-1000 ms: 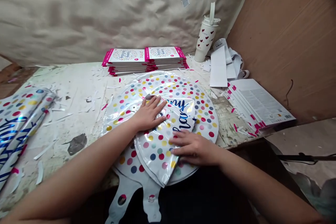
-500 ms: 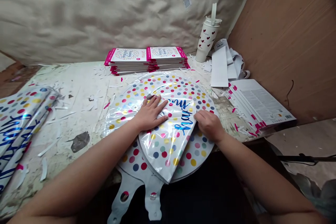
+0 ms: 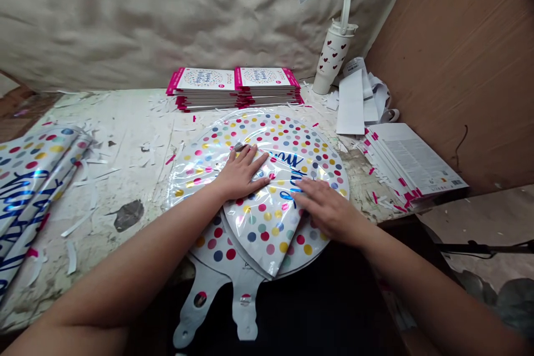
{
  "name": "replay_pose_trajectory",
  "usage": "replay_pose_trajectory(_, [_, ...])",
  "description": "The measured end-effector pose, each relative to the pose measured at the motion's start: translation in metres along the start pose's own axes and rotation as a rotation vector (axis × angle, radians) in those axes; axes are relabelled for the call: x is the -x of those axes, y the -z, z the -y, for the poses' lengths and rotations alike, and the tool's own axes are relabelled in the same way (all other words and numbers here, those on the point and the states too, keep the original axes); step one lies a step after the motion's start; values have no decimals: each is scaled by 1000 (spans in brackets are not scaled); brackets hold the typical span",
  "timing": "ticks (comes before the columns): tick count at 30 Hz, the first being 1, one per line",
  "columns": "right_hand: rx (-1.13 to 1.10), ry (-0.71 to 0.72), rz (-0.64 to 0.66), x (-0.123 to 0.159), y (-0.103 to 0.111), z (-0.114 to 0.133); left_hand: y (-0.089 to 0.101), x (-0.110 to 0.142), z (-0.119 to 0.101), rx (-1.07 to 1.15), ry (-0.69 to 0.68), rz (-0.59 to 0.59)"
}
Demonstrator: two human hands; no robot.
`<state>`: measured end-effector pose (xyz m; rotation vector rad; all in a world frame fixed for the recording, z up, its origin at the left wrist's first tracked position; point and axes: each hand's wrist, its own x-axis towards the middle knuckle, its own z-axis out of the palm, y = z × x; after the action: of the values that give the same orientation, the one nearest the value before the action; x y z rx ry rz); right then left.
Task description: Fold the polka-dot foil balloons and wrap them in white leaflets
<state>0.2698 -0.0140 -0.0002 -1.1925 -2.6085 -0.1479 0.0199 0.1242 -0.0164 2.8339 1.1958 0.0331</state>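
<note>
A folded foil balloon [image 3: 262, 228], white with coloured dots and blue lettering, lies on top of flat round foil balloons [image 3: 321, 150] of the same print. Their pale tails [image 3: 245, 311] hang over the table's front edge. My left hand [image 3: 242, 175] lies flat on the folded balloon's upper left with fingers spread. Beside its right edge, my right hand [image 3: 327, 206] rests with fingers stretched out over the lettering. Part of the print is hidden under both hands. A small grey piece [image 3: 239, 147] shows by my left fingertips.
Two stacks of pink-edged printed packets [image 3: 208, 80] stand at the back. A white tumbler with hearts [image 3: 334, 55], loose white paper [image 3: 350, 103] and a leaning pile of packets [image 3: 421, 161] are on the right. More folded dotted balloons [image 3: 33, 189] lie left, among paper scraps.
My right hand went from lying flat low on the folded balloon to a closed grip at its right corner, then opened flat on the lettering. My left hand stayed in place.
</note>
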Motion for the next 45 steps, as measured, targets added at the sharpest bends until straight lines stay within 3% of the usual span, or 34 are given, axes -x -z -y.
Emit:
replay_pose_trajectory(3, [98, 216, -18, -11, -5, 14, -1, 0, -1, -2, 0, -3])
replay_pose_trajectory(7, [130, 288, -193, -21, -17, 28, -3, -1, -6, 40, 16, -21])
replay_pose_trajectory(11, [-52, 131, -210, -13, -28, 32, 6, 3, 10, 344, 74, -113])
replay_pose_trajectory(15, [-372, -30, -157, 1, -34, 22, 27, 6, 53, 519, 263, -267])
replay_pose_trajectory(20, [-464, -59, -177, 2, -38, 16, 36, -7, 82, 591, 204, -150])
replay_pose_trajectory(25, [-483, -54, -163, 0, -38, 17, 27, -22, 85, 637, 192, -145])
replay_pose_trajectory(32, [-517, -45, -182, 1, -37, 13, 29, -16, 80, 700, 334, -300])
replay_pose_trajectory(35, [-507, -5, -163, -1, -35, 11, 27, -9, 75, 738, 315, -251])
replay_pose_trajectory(38, [-485, 38, -134, -4, -34, 8, 24, -3, 82, 721, 381, -243])
replay_pose_trajectory(42, [-463, 84, -97, -8, -35, 5, 33, 4, 96, 577, 532, -390])
replay_pose_trajectory(45, [-450, 117, -59, -10, -36, 2, 43, 2, 76, 469, 470, -455])
